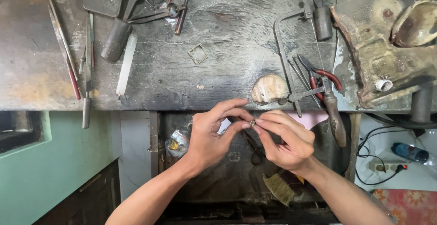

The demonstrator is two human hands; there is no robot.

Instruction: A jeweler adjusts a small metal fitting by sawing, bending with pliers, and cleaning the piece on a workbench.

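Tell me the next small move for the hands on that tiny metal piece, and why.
Probably steady it and keep working it in place: the left hand and right hand pinch the small metal piece between fingertips, in mid-air in front of the workbench edge, so dropping it seems a risk.

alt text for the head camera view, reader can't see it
Two bare hands, left hand and right hand, pinch a tiny metal piece between their fingertips just below a worn, dark workbench. On the bench lie a jeweller's saw, red-handled pliers, files and a small square frame.
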